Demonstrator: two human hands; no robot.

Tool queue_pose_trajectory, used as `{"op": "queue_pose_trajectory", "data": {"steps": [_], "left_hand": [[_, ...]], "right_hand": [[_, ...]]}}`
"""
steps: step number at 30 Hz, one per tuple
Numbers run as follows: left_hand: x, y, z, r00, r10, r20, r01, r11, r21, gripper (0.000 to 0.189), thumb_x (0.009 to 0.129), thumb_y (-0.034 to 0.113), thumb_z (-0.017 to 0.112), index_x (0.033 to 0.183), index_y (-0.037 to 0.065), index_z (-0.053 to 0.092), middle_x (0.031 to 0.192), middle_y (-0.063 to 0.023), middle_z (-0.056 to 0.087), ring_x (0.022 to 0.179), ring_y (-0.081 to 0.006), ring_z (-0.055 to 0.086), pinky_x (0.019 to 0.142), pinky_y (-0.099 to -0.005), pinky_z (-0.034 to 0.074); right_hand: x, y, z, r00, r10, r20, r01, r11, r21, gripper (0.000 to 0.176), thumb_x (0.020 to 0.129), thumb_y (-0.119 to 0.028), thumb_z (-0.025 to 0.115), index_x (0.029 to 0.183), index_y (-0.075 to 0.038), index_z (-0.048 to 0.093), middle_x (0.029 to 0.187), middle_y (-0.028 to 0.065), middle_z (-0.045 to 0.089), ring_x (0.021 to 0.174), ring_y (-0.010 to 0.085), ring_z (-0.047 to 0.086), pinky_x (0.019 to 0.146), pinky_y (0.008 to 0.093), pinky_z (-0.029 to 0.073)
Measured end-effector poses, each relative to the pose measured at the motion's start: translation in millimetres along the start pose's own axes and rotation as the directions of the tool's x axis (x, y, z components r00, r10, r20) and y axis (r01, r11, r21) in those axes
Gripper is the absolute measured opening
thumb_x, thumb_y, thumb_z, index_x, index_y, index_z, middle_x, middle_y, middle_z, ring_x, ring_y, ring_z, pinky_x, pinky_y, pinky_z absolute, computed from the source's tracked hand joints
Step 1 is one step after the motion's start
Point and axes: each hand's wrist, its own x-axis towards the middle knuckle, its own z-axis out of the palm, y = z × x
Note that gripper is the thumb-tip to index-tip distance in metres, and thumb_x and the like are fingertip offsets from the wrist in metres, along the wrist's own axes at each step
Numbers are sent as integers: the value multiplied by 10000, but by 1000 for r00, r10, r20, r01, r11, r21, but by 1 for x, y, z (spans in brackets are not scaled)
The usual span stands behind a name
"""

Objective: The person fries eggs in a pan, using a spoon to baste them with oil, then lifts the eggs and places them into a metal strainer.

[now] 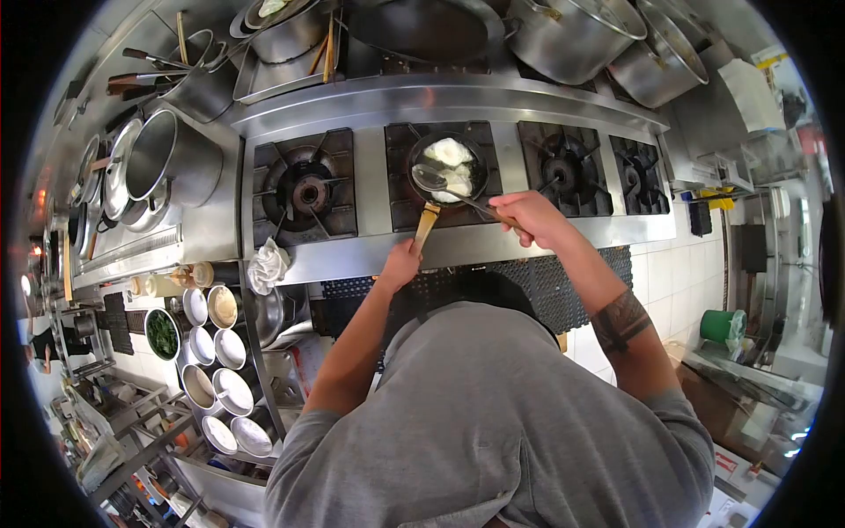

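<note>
A dark frying pan (480,172) sits on the second burner from the left. White eggs (447,152) lie in it, in what looks like oil. My left hand (402,265) is closed round the pan's yellowish handle (426,227), at the front edge of the stove. Coming from the right, my right hand (528,220) grips the wooden handle of a metal spoon (429,179). The spoon's bowl is over the left side of the pan, beside the eggs, and its shaft crosses the lower egg.
Bare burners flank the pan, including the left burner (310,195). Big steel pots (576,40) stand on the back shelf. A crumpled white cloth (268,267) lies at the stove's front left corner. Several ingredient tubs (231,349) and a bowl of greens (162,334) are at left.
</note>
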Motion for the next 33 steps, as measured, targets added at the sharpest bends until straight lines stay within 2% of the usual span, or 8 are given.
{"op": "queue_pose_trajectory", "data": {"steps": [5, 18, 20, 24, 26, 30, 32, 33], "left_hand": [[6, -10, 3, 998, 51, -32, -49, 996, 74, 288, 1044, 250, 491, 1001, -1, 626, 838, -188, 687, 759, -344, 687, 682, -441, 515], [7, -9, 5, 1000, -1, -31, 1, 1000, 24, 303, 1050, 257, 504, 965, -11, 618, 822, -196, 670, 782, -360, 674, 715, -453, 507], [12, -19, 6, 998, 60, -36, -57, 996, 70, 317, 1057, 289, 499, 965, 10, 618, 745, -51, 607, 617, -143, 581, 560, -328, 503], [13, -24, 6, 996, 80, -46, -76, 994, 80, 316, 1055, 287, 501, 968, 8, 620, 747, -49, 603, 619, -139, 577, 561, -327, 505], [12, -18, 6, 999, 14, -34, -13, 999, 53, 313, 1050, 270, 503, 957, -7, 616, 829, -195, 668, 798, -370, 669, 727, -459, 506], [12, -20, 5, 1000, 5, -29, -4, 999, 33, 312, 1051, 270, 501, 960, -5, 617, 823, -191, 665, 795, -361, 670, 724, -453, 506], [16, -26, 5, 998, 62, -17, -61, 996, 64, 306, 1052, 292, 517, 1028, 9, 632, 753, -42, 599, 627, -128, 572, 557, -314, 501], [17, -29, 6, 998, 63, -15, -62, 996, 63, 306, 1052, 292, 517, 1028, 9, 632, 753, -42, 599, 627, -128, 572, 557, -314, 501]], "right_hand": [[20, -20, 6, 996, 81, 46, -82, 997, 15, 341, 922, -128, 574, 1250, -101, 664, 728, 26, 566, 430, 100, 351, 438, 293, 298], [37, -19, 10, 981, 180, 74, -194, 929, 316, 184, 1004, -171, 519, 1141, -107, 623, 730, 23, 550, 468, 69, 355, 435, 252, 289], [34, -21, 13, 981, 184, 67, -196, 924, 330, 192, 1005, -165, 514, 1159, -109, 614, 731, 24, 548, 466, 71, 350, 435, 254, 287], [35, -18, 16, 982, 186, 29, -181, 895, 408, 202, 1029, -153, 492, 1203, -113, 588, 749, 44, 560, 449, 71, 344, 419, 249, 270], [33, -16, 20, 983, 180, 45, -182, 887, 425, 196, 1028, -149, 493, 1197, -117, 586, 751, 43, 558, 451, 73, 340, 425, 250, 272], [36, -2, 24, 984, 173, 42, -170, 844, 508, 191, 1032, -149, 487, 1202, -123, 569, 768, 46, 559, 460, 76, 334, 446, 258, 279], [33, 0, 32, 982, 181, 44, -176, 818, 548, 198, 1037, -155, 478, 1215, -124, 561, 772, 49, 561, 464, 80, 336, 452, 264, 281], [31, 2, 37, 981, 188, 45, -179, 789, 588, 206, 1042, -161, 470, 1227, -126, 553, 776, 52, 563, 468, 83, 338, 459, 270, 283]]}}
